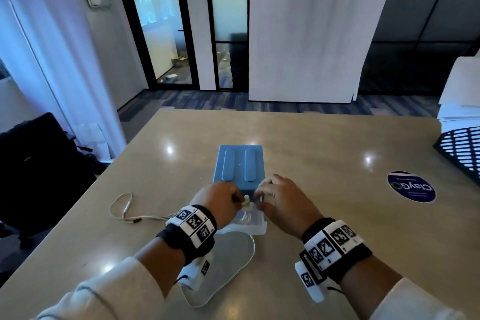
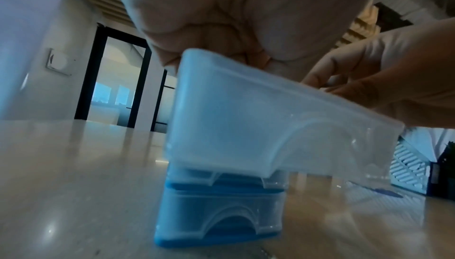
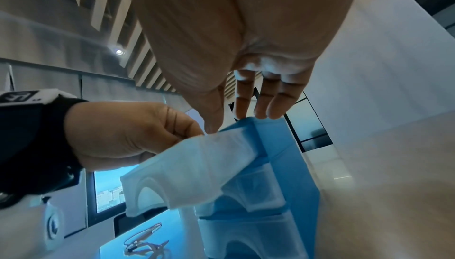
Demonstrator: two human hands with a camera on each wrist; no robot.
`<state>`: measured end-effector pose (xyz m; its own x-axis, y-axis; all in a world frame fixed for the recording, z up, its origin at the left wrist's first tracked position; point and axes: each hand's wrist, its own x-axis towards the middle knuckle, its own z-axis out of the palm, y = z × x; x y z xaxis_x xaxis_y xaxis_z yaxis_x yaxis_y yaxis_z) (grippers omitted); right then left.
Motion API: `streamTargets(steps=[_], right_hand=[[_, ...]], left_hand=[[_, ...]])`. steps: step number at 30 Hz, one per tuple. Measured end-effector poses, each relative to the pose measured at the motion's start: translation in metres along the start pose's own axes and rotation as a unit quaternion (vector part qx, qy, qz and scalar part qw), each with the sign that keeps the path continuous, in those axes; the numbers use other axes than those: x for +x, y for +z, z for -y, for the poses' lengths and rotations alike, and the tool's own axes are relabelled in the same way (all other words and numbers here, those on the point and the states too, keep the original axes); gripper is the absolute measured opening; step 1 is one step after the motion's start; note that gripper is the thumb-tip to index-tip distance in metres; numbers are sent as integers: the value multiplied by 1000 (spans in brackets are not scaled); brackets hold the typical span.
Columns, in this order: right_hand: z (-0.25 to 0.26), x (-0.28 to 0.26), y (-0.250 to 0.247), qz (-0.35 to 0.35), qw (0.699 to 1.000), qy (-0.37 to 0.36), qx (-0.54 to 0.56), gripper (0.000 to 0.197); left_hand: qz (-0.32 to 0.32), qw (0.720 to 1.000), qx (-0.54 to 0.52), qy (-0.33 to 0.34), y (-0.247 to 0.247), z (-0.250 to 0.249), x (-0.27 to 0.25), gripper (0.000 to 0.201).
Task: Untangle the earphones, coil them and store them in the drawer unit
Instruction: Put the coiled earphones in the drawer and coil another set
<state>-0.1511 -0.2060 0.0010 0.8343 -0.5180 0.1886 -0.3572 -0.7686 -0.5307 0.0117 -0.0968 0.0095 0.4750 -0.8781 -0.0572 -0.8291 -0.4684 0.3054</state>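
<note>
Head view: blue drawer unit (image 1: 240, 167) on the table (image 1: 311, 153), top drawer (image 1: 249, 223) pulled out.
Left hand (image 1: 220, 201) pinched a white earphone piece (image 1: 246, 200) over the drawer; right hand (image 1: 283, 200), fingers loosely extended, touched the unit's front. Earphone cable (image 1: 124, 209) trailed left across the table. Round sticker (image 1: 411, 186) and black mesh basket (image 1: 462, 150) sat well to the right.

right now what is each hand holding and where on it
The left hand pinches the earbud end of the earphones over the open top drawer. The right hand holds nothing; its fingers rest on the drawer unit top.
</note>
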Motion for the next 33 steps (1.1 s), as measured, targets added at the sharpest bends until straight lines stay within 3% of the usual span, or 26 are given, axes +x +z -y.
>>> streamTargets(steps=[6,10,19,23,26,30,33], right_hand=[[-1,-5,4,12,994,-77,-72,29],[5,-9,8,50,985,-99,-132,30],[6,-20,13,92,975,-123,-162,40],[8,-21,11,107,965,-136,-197,45],[10,-21,9,104,960,-148,-214,42],[14,-16,4,113,957,-122,-240,49],[23,-15,3,117,953,-98,-261,63]], left_hand=[[-10,993,110,40,4,0,1,6],[-7,983,169,65,4,-7,-3,9],[1,980,183,81,1,-14,-6,9],[21,965,219,141,-4,-10,-9,17],[-16,966,179,185,-14,1,-17,23],[-98,982,28,160,-24,27,-28,31],[-81,982,1,168,-25,33,-38,29]])
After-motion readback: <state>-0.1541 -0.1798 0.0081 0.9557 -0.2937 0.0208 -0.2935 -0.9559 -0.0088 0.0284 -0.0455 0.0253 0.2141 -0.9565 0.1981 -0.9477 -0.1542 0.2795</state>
